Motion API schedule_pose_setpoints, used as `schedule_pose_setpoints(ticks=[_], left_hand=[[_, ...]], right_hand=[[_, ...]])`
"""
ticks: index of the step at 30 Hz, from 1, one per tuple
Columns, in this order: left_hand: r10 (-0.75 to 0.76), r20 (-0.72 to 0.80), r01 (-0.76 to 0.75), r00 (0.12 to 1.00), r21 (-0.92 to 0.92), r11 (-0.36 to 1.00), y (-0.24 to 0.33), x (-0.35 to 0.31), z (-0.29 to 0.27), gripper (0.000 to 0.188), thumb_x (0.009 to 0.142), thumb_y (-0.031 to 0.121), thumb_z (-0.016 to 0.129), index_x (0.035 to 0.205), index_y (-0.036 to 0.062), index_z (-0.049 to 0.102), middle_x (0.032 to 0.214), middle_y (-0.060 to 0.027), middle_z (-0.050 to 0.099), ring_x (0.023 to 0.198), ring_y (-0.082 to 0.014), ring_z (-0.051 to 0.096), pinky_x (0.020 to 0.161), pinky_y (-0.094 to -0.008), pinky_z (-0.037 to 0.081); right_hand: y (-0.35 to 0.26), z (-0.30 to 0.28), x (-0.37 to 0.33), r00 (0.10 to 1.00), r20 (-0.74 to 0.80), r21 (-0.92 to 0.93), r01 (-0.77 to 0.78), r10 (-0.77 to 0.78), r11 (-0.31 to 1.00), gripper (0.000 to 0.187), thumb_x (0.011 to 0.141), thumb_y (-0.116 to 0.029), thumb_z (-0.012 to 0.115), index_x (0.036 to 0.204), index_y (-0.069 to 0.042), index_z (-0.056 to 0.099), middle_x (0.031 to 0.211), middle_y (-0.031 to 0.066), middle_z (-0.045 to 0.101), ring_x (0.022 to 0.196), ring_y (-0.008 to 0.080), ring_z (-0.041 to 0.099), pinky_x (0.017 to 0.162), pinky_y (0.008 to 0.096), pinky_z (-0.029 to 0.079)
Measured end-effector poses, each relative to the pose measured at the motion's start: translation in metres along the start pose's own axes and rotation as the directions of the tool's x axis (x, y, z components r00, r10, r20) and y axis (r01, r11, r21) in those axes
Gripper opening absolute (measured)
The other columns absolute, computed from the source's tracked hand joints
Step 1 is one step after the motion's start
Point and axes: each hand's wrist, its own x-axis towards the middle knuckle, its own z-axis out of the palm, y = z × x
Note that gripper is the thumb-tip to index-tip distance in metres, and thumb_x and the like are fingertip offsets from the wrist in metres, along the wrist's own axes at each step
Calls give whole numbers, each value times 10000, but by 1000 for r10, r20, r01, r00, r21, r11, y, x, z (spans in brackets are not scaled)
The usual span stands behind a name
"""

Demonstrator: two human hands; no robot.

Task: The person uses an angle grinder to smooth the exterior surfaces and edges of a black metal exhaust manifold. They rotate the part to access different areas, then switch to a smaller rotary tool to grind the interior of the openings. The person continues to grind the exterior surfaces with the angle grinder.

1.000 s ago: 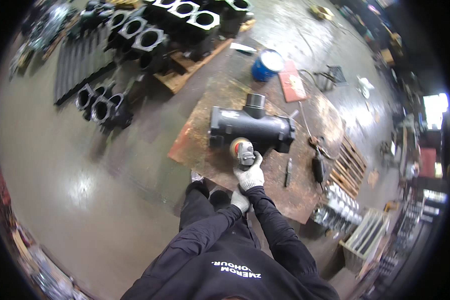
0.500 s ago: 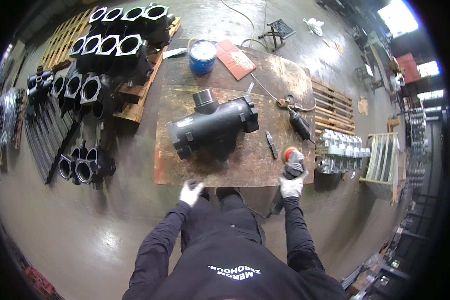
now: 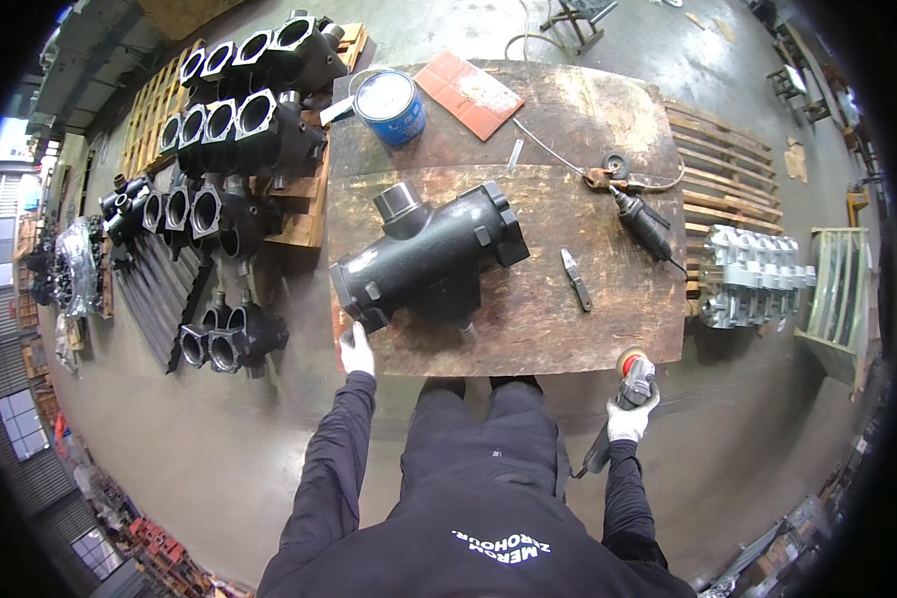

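Note:
A black cast-metal housing (image 3: 434, 254) with a short pipe neck on top lies on the worn wooden tabletop (image 3: 528, 334). My left hand (image 3: 357, 353), in a white glove, reaches to the housing's near left corner; its fingers are stretched out and the fingertips appear to touch the flange. At the table's near right edge my gloved right hand (image 3: 628, 417) is closed around a grey angle grinder (image 3: 636, 387). The grinder's round head with a red and yellow disc points away from me, and its body extends back below the hand. The palm side of each hand is hidden.
On the table are a utility knife (image 3: 576, 281), a black corded power tool (image 3: 644, 227), a blue bucket (image 3: 389, 112) and a red sheet (image 3: 468, 95). Black castings (image 3: 239, 130) stand at the left; a wooden pallet (image 3: 723, 169) and silvery castings (image 3: 752, 277) stand at the right.
My left hand has moved forward and left from the table's near edge to the housing's corner. My right hand has drawn the grinder back toward the table's near right corner. The view has shifted.

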Motion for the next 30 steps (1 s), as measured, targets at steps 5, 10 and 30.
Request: schedule_pose_setpoints(ticks=[5,10,30], left_hand=[[-235,-40,235,971,326,916,-5,-81,52,822,828,575,755,1304,-59,538,1223,-228,650,1119,-335,617,984,-412,481],[-346,295,200,891,430,881,-43,-147,125,999,693,383,930,1395,-100,407,1368,-245,552,1252,-310,551,1053,-391,448],[-382,162,385,910,14,923,-36,-114,211,355,614,71,909,881,-1,686,825,-56,678,677,-173,601,643,-345,513]], right_hand=[[15,13,27,997,53,9,51,-51,999,1003,704,-66,815,1527,-193,256,1260,211,610,1167,298,619,1007,418,497],[26,17,41,994,105,91,-35,26,995,982,714,-11,791,1527,-170,263,1275,194,580,1192,267,578,1017,406,491],[79,18,27,998,55,109,-28,22,994,989,676,57,765,1513,-104,263,1364,164,494,1241,269,526,1074,411,435]])
